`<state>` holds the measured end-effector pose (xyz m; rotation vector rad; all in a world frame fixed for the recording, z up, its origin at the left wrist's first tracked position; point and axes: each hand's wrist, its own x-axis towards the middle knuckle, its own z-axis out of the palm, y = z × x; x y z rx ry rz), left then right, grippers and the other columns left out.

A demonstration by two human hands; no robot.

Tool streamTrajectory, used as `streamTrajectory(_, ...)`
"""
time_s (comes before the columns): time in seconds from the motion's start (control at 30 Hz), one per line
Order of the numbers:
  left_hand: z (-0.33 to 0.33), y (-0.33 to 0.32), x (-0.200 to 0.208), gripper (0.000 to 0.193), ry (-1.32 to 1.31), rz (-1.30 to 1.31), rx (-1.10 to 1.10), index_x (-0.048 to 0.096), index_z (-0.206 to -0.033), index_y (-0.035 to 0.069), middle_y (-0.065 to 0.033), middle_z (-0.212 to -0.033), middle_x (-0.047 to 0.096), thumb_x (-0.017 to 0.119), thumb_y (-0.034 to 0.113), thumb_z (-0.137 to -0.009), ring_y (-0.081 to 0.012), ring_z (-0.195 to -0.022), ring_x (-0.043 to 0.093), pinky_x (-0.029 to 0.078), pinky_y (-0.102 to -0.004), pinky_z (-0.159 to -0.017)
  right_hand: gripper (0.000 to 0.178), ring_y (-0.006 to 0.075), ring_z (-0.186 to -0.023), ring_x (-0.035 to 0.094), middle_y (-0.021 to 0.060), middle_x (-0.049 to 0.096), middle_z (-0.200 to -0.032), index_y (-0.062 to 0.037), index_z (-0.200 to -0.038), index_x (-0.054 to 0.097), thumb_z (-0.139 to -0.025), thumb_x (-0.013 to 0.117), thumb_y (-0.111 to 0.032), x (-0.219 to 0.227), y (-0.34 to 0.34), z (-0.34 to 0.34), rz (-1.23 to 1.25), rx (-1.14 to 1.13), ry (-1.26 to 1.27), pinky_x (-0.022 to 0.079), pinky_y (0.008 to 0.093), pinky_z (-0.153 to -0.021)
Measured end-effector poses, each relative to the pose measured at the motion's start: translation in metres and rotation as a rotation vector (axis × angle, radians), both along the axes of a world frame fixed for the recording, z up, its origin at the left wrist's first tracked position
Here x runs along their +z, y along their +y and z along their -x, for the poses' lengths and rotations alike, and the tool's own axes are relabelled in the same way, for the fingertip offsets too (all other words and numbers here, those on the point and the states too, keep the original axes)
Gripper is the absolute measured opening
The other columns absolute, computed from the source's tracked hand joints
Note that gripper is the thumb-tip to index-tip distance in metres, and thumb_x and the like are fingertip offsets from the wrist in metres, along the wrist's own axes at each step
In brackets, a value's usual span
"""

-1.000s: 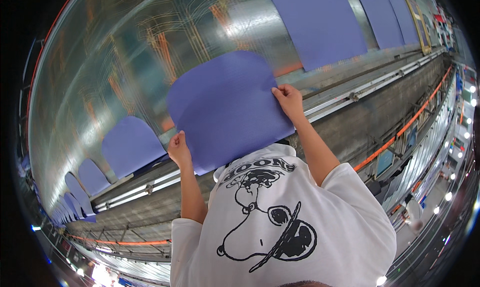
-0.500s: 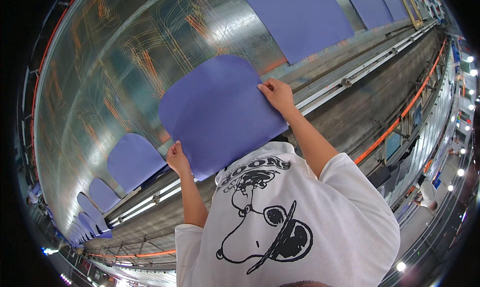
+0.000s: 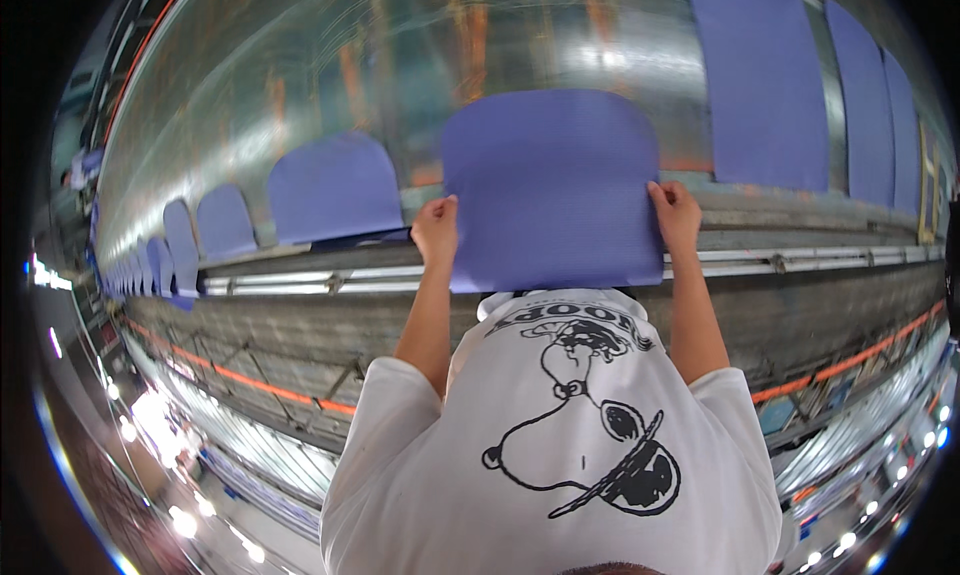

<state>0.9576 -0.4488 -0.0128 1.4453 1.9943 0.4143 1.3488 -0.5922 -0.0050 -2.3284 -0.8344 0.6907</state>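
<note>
A purple sheet (image 3: 555, 190) with rounded far corners lies in front of me, its near part hanging over the table edge by my shirt. My left hand (image 3: 436, 230) pinches its left edge between thumb and fingers. On the opposite side, my right hand (image 3: 677, 216) pinches the right edge at about the same height. To the left, a similar rounded purple piece (image 3: 335, 187) rests at the table's edge. Farther right lies a larger, straight-sided purple sheet (image 3: 765, 85).
The long metallic table (image 3: 560, 40) is marked with orange and yellow lines. Metal rails (image 3: 380, 280) run along its near side. More rounded purple pieces (image 3: 225, 220) line up at far left, and narrower purple sheets (image 3: 862, 105) lie at far right. An orange rail (image 3: 250, 375) passes behind me.
My view has turned, so the table edge now runs level across the picture. Both hands keep their hold on the sheet, which now appears straight in front of me.
</note>
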Motion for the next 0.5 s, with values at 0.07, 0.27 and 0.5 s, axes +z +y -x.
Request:
streamTrajectory(0.07,-0.002,-0.002,0.004,0.037,-0.038,-0.015,0.037,0.077,-0.096,0.001,-0.0117,-0.083,0.076,0.074,0.038,-0.092,-0.0242,-0.077,0.073,0.055,-0.0372,-0.075,0.033,0.0203,-0.072,0.067,0.0095,0.073,-0.079,-0.0036,-0.094,0.072,-0.093,0.076,-0.037,0.001,0.001,0.000,0.045,0.028,-0.026,0.052,0.0355,-0.070)
streamTrajectory(0.27,-0.007,-0.004,0.007,0.031,-0.119,-0.030,0.102,0.076,-0.093,-0.001,-0.0116,-0.076,0.073,0.075,0.031,-0.091,-0.0220,-0.068,0.070,0.054,-0.0359,-0.069,0.033,0.0212,-0.071,0.068,0.0090,0.072,-0.078,-0.0038,-0.093,0.072,-0.093,0.075,-0.037,-0.005,0.002,-0.005,0.055,0.064,-0.034,0.052,0.0365,-0.070)
streamTrajectory(0.5,-0.009,-0.004,0.003,0.031,-0.091,-0.061,0.090,0.077,-0.093,0.000,-0.0128,-0.079,0.074,0.075,0.031,-0.091,-0.0268,-0.071,0.071,0.055,-0.0385,-0.071,0.035,0.0182,-0.068,0.065,0.0080,0.071,-0.075,-0.0021,-0.091,0.071,-0.094,0.075,-0.036,-0.007,0.001,-0.008,0.067,0.074,-0.047,0.051,0.0350,-0.068)
